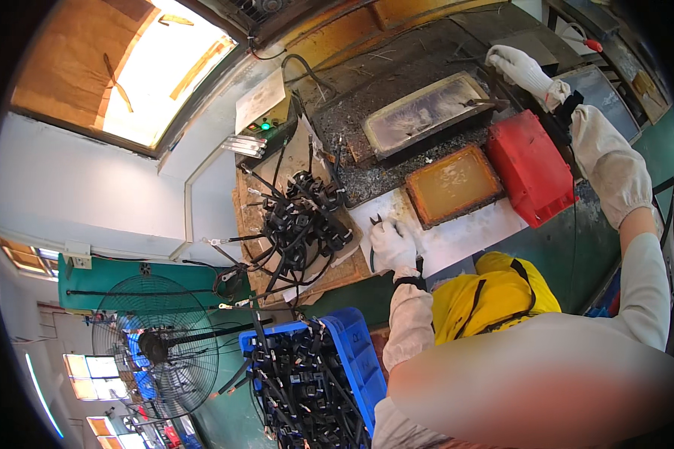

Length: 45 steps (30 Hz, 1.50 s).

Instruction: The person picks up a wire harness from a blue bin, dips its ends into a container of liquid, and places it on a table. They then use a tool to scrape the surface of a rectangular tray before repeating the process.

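Note:
My left hand, in a white glove, is closed around a small pair of pliers at the near edge of the bench. The dark jaws of the pliers point away from me, and a handle shows beside the glove. My right hand, also gloved, is held out at the far right with its fingers drawn together. What it grips, if anything, I cannot make out. Nearest to it lies a long rectangular pot with a silvery, crusted surface. A flat tray of amber material sits between the two hands.
Black cables with metal lugs are heaped on a board at left. A blue crate below holds more. Beside the amber tray stands a red bin. A control box with a green light and a caged fan are farther left.

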{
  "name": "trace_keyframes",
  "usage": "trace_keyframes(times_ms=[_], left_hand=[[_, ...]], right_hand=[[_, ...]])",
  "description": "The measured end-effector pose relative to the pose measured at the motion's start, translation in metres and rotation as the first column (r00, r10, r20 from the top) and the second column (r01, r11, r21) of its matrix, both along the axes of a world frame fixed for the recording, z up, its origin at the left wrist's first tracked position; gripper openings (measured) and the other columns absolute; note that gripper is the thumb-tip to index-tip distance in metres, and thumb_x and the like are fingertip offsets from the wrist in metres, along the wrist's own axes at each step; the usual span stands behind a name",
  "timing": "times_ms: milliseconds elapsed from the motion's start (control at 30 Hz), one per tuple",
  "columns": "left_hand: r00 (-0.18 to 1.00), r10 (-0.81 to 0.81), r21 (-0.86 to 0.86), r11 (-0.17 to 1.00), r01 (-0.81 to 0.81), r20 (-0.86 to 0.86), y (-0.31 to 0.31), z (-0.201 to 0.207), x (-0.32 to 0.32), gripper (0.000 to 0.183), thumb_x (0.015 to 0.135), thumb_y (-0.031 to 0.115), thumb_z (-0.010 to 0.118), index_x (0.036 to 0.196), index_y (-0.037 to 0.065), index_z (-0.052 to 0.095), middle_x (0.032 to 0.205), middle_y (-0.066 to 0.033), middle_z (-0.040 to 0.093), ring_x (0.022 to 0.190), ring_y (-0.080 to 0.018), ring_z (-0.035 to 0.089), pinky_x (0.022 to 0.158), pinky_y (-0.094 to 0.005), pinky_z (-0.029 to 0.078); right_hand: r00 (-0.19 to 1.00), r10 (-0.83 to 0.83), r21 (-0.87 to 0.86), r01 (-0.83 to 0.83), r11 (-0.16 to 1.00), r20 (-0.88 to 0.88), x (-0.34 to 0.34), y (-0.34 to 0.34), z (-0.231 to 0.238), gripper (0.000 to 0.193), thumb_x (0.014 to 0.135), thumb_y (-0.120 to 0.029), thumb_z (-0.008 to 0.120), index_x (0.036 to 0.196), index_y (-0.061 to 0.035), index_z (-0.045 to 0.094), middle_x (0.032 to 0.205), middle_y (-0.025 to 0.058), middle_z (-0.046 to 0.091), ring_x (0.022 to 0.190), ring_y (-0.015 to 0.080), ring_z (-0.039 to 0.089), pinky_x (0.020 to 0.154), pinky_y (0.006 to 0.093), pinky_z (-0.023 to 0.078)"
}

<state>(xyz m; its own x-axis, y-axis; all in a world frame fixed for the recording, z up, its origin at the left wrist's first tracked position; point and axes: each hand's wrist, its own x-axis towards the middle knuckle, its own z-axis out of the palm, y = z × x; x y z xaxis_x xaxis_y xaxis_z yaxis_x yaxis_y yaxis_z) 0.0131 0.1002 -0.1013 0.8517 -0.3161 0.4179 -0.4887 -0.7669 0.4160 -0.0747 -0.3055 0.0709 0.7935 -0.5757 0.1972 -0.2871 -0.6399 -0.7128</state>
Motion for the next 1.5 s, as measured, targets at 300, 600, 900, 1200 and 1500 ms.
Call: trace_keyframes(times_ms=[300,600,900,1200,1500], left_hand=[[1.0,0.02,0.047,0.999,-0.021,0.013,0.002,-0.003,0.002,0.014,0.076,0.019,0.059,0.083,0.007,0.058,0.087,-0.0146,0.055,0.085,-0.0336,0.053,0.073,-0.043,0.044],[1.0,0.003,0.02,1.0,-0.004,0.03,0.004,-0.002,0.001,0.014,0.075,0.017,0.059,0.084,0.007,0.058,0.088,-0.0143,0.053,0.086,-0.0332,0.052,0.074,-0.0431,0.044],[0.998,0.006,0.004,1.0,-0.007,0.06,0.002,-0.006,0.002,0.013,0.074,0.017,0.06,0.082,0.009,0.056,0.087,-0.0119,0.053,0.085,-0.032,0.051,0.071,-0.043,0.044],[0.997,-0.005,-0.022,1.0,0.007,0.072,-0.001,-0.001,0.0,0.012,0.074,0.017,0.061,0.081,0.01,0.056,0.087,-0.012,0.054,0.082,-0.0323,0.052,0.071,-0.0427,0.044],[0.998,-0.016,-0.021,1.0,0.018,0.06,0.003,-0.002,0.002,0.012,0.074,0.018,0.061,0.081,0.01,0.055,0.087,-0.0116,0.053,0.082,-0.0322,0.052,0.071,-0.0426,0.044]], right_hand=[[0.999,0.017,-0.157,-0.022,0.987,-0.029,0.01,0.0,0.003,0.023,0.093,-0.027,0.044,0.098,-0.0073,0.055,0.07,0.0021,0.053,0.058,0.0099,0.05,0.054,0.0246,0.044],[0.999,-0.018,0.056,0.016,0.998,0.026,0.01,-0.012,0.002,0.023,0.092,-0.027,0.045,0.098,-0.0083,0.056,0.068,0.0015,0.051,0.054,0.0082,0.048,0.05,0.023,0.041],[0.973,0.109,0.324,-0.173,0.93,0.205,0.062,0.056,0.026,0.029,0.091,-0.029,0.046,0.109,-0.0072,0.053,0.083,0.0045,0.059,0.065,0.0092,0.057,0.059,0.0224,0.049],[0.943,0.26,0.354,-0.32,0.879,0.207,0.121,0.096,-0.019,0.029,0.092,-0.023,0.045,0.108,-0.0005,0.05,0.087,0.0102,0.061,0.071,0.0158,0.063,0.064,0.0277,0.053],[0.96,0.268,0.401,-0.276,0.874,0.077,0.11,0.096,-0.003,0.029,0.092,-0.023,0.045,0.108,0.0,0.05,0.087,0.0109,0.061,0.071,0.0164,0.064,0.062,0.0277,0.053]])
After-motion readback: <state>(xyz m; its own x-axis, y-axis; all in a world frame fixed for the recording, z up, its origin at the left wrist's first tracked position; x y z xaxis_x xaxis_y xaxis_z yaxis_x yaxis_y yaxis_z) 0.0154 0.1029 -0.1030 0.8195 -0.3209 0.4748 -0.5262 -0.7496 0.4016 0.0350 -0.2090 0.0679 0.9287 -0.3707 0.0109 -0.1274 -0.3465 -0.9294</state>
